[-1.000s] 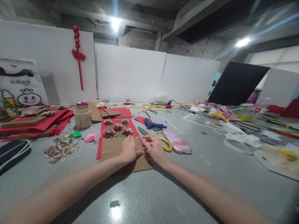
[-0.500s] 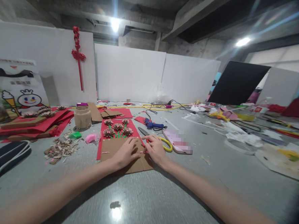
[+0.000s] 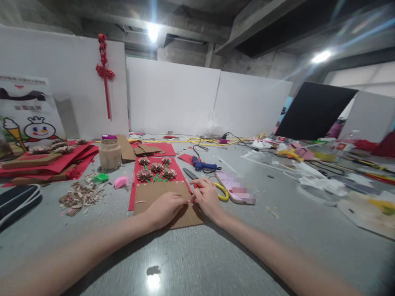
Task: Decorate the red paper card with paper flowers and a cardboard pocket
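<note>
A piece of brown cardboard [image 3: 157,192] lies in front of me, over the lower part of a red sheet [image 3: 132,197]. Pine-cone flowers [image 3: 156,168] with green stems stand out on the red sheet above it. My left hand [image 3: 169,206] rests on the cardboard, its fingers drawn together and pointing right. At the cardboard's right edge my right hand [image 3: 208,198] has its fingers curled in a pinch, meeting the left fingertips. Something small and pinkish shows between the fingertips, too small to name. A thin pink strip [image 3: 140,202] lies on the cardboard's left side.
Scissors with yellow handles [image 3: 224,193] lie just beyond my right hand, beside a phone [image 3: 235,188] and a blue glue gun [image 3: 206,165]. To the left are a jar [image 3: 109,155], pink clay [image 3: 121,182] and a scrap pile [image 3: 80,198]. White boards [image 3: 170,97] stand behind.
My left hand's spread fingers have drawn together and moved right to the right fingertips. The right hand has stayed in nearly the same place, its fingers more curled.
</note>
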A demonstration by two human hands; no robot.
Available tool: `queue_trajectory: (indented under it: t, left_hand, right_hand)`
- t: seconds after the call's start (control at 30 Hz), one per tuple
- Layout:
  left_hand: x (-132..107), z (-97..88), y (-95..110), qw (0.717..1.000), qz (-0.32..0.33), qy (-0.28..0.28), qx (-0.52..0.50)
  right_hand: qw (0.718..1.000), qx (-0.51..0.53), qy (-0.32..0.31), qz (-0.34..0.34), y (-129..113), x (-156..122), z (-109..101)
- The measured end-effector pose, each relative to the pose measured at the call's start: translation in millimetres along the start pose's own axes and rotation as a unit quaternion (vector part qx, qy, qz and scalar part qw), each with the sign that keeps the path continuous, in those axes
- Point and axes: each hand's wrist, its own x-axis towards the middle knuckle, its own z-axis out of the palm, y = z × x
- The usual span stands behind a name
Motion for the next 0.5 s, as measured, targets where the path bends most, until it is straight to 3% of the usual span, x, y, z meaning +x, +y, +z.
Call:
queue_trajectory:
  t: [0.33, 0.5]
  left_hand:
    - [-1.2, -3.1, 3.6, 0.999, -0.046, -0.011, 0.020]
    - [-14.2, -13.7, 5.8, 0.997, -0.045, 0.058, 0.018]
  right_hand:
    - [1.000, -0.012, -0.003, 0.020, -2.4, 0.0, -1.9]
    - [1.000, -0.002, 0.021, 0.009, -4.3, 0.2, -4.9]
